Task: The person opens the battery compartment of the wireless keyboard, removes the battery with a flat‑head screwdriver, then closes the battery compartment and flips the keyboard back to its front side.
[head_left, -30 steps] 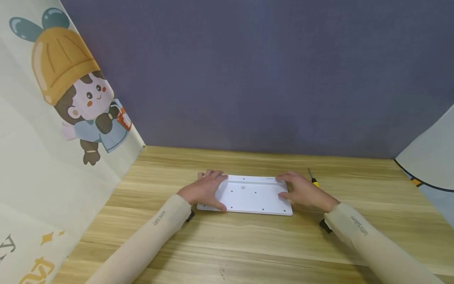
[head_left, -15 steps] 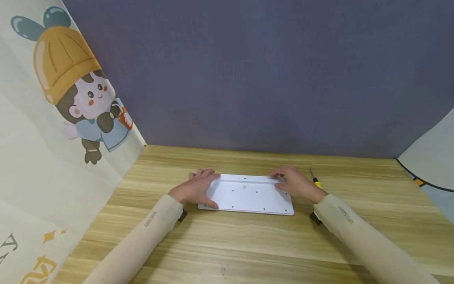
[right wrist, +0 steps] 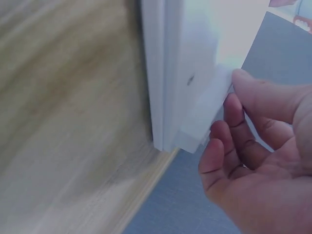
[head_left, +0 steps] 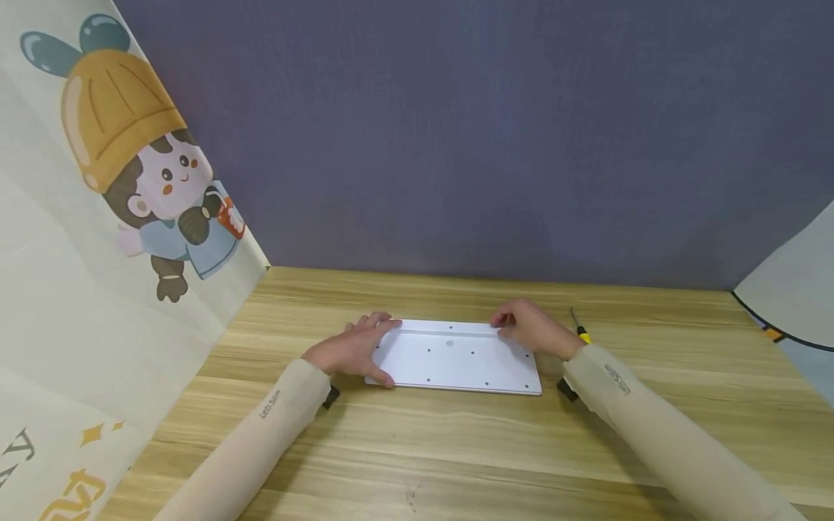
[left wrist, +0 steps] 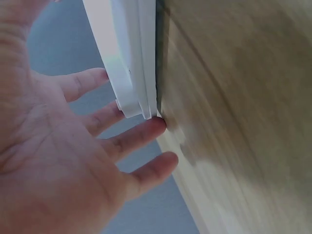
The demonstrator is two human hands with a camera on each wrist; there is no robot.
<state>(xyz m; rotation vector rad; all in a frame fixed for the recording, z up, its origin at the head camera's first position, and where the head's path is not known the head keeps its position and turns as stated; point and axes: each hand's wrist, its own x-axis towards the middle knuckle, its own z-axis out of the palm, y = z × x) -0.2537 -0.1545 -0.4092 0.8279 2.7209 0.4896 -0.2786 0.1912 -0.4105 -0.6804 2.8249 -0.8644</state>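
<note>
A flat white panel (head_left: 449, 365) with small dark screw holes and a raised strip along its back lies on the wooden table. At its left end rests the left hand (head_left: 355, 351), thumb by the front edge and fingers spread at the back. The left wrist view shows these fingers (left wrist: 141, 139) fairly straight, some touching the panel's end (left wrist: 131, 97). The right hand (head_left: 537, 331) is at the back edge, right of the middle. In the right wrist view, the right hand (right wrist: 268, 141) pinches the raised strip (right wrist: 207, 112), thumb on top, other fingers curled behind.
A screwdriver with a yellow and black handle (head_left: 583, 335) lies on the table (head_left: 404, 449) to the right of the right hand. A dark grey-blue partition (head_left: 456, 145) stands behind, and a wall with a cartoon figure (head_left: 163, 181) is at the left.
The right hand has slid left along the panel's back edge, its fingers now more curled. The left hand has shifted slightly left. The panel has barely moved in view.
</note>
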